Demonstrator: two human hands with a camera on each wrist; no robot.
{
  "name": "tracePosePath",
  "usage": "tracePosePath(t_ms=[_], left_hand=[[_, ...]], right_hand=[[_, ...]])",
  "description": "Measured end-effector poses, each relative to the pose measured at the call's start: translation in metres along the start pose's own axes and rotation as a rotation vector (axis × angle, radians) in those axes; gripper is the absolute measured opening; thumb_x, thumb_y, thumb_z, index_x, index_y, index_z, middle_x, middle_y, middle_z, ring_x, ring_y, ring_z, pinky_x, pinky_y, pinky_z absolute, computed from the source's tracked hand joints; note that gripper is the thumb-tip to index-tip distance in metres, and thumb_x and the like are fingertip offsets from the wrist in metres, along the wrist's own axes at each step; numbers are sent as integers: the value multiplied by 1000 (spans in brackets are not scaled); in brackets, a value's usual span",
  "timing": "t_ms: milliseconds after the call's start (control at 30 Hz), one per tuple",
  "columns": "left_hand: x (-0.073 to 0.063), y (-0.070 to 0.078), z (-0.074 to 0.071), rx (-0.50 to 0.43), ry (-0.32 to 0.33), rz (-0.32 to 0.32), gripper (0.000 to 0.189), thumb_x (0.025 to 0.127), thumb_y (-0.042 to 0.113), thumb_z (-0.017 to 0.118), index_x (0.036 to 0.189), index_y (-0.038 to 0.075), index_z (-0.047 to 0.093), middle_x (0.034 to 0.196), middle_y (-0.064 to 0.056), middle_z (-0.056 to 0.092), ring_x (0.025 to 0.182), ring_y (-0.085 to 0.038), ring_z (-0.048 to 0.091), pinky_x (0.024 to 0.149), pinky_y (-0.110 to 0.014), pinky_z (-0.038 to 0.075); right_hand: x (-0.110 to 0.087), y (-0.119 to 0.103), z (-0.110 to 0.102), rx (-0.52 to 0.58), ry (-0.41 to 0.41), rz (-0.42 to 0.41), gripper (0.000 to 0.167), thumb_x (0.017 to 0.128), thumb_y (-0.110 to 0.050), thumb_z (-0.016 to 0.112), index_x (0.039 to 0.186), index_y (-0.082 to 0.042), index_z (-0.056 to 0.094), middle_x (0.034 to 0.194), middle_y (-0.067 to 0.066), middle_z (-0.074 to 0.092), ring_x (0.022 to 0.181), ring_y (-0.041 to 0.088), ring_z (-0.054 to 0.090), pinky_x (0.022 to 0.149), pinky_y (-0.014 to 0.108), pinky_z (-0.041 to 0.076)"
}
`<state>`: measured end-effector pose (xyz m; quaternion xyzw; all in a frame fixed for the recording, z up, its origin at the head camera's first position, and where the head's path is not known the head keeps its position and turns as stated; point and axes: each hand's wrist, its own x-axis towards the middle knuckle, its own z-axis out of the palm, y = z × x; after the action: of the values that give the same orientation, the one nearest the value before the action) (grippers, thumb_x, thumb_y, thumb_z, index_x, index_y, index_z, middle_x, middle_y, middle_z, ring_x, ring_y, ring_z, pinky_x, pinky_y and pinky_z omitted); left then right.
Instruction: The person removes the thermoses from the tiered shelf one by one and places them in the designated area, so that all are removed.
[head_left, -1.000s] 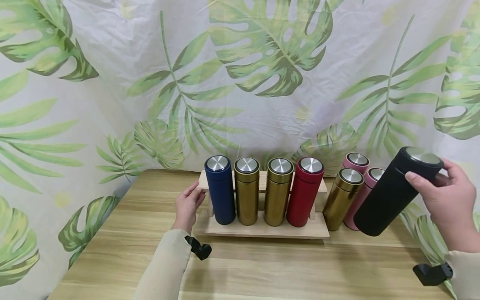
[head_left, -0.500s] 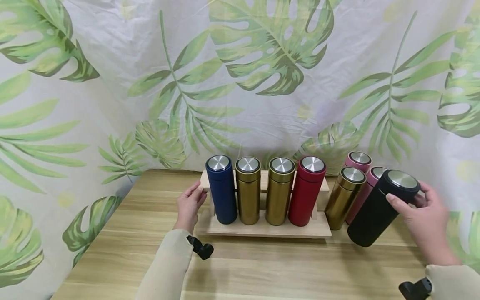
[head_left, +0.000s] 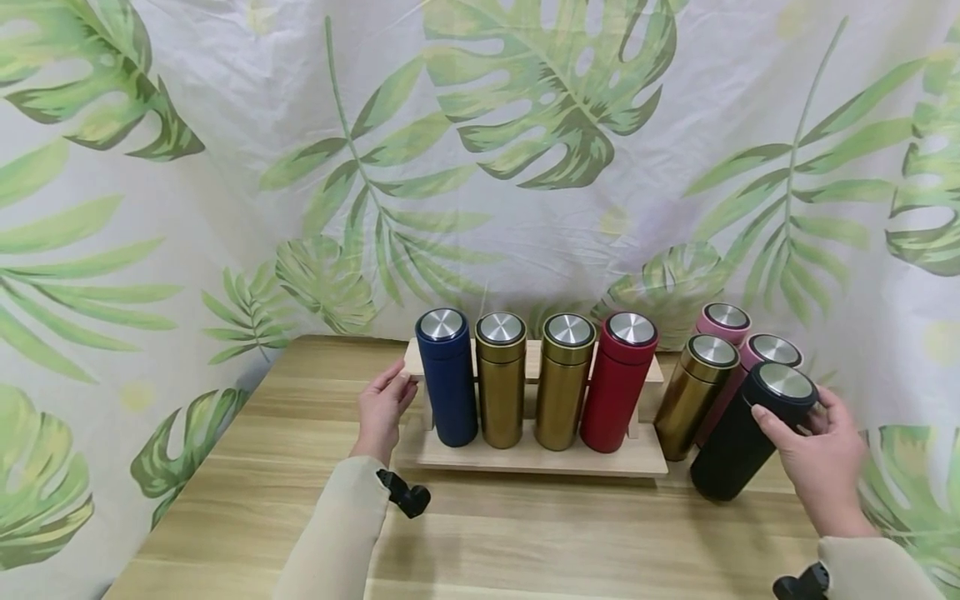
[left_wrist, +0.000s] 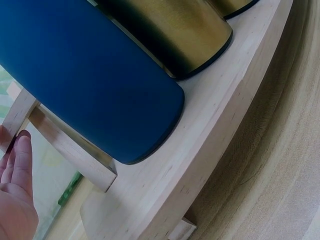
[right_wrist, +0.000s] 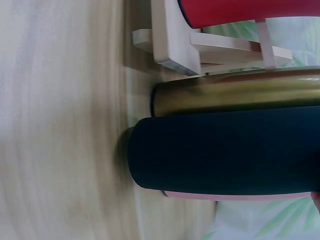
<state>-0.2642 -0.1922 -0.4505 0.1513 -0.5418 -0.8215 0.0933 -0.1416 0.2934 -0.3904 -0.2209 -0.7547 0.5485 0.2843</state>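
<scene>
My right hand [head_left: 825, 462] grips a black thermos bottle [head_left: 738, 442] near its silver-topped lid, thumb in front. In the right wrist view the base of the black thermos bottle [right_wrist: 220, 152] is close to the table; whether it touches cannot be told. A gold thermos bottle [head_left: 693, 396] and two pink thermos bottles [head_left: 723, 321] stand beside and behind it. My left hand [head_left: 381, 412] holds the left end of the upper board of a wooden rack [head_left: 540, 458]. On that rack stand a blue thermos bottle [head_left: 450, 392], two gold ones [head_left: 502, 400] and a red one [head_left: 618, 392].
The rack stands on a wood-grain table [head_left: 285, 467] near its back. Behind hangs a white cloth with a green leaf print [head_left: 525, 225]. A black wrist camera [head_left: 405, 493] is strapped to each forearm.
My right hand has moved left and down with the black thermos bottle, which has come down beside the gold and pink ones. My left hand keeps its hold on the rack.
</scene>
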Motion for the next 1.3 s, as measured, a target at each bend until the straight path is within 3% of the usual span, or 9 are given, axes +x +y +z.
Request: tracePosePath(t_ms=[467, 800, 933, 1033, 1167, 1300], left_hand=[[-1, -3, 6, -7, 0, 7, 40, 89, 0, 57, 128, -1, 53, 82, 6, 65, 73, -4, 65, 78, -21, 55], [1, 3, 6, 35, -14, -11, 40, 90, 1, 56, 129, -1, 52, 89, 5, 62, 76, -3, 64, 81, -20, 54], [1, 10, 3, 34, 1, -9, 40, 90, 0, 55, 130, -1, 51, 89, 5, 61, 75, -2, 64, 81, -20, 54], [-1, 12, 2, 13, 21, -2, 41, 89, -1, 55, 130, -3, 50, 87, 6, 61, 73, -2, 63, 79, -19, 54], [-2, 10, 6, -47, 40, -11, 41, 89, -2, 55, 130, -3, 50, 91, 3, 62, 72, -3, 63, 79, -19, 55], [-6, 12, 12, 12, 53, -28, 42, 90, -1, 52, 131, -3, 48, 117, -8, 56, 88, -4, 59, 92, -22, 49]], right_hand=[[0, 9, 10, -66, 0, 49, 67, 77, -18, 75, 135, -18, 41, 122, 7, 54, 97, -2, 52, 71, -1, 42], [-2, 11, 16, -63, -15, 49, 67, 79, -21, 73, 137, -18, 39, 128, 12, 52, 103, 1, 53, 75, 0, 43], [-5, 12, 23, 10, -38, 41, 66, 80, -18, 72, 136, -16, 37, 129, 13, 49, 105, 4, 51, 77, 1, 42], [-11, 12, 27, 152, -36, 63, 68, 81, -13, 71, 137, -14, 32, 130, 12, 45, 113, 10, 46, 87, 5, 39], [-22, 12, 24, 397, 59, 102, 58, 82, -6, 68, 128, -15, 36, 116, 1, 46, 109, 11, 44, 91, 10, 38], [-30, 14, 18, 544, 177, 55, 39, 82, 0, 65, 112, -16, 45, 103, -2, 49, 97, 5, 47, 83, 8, 41]])
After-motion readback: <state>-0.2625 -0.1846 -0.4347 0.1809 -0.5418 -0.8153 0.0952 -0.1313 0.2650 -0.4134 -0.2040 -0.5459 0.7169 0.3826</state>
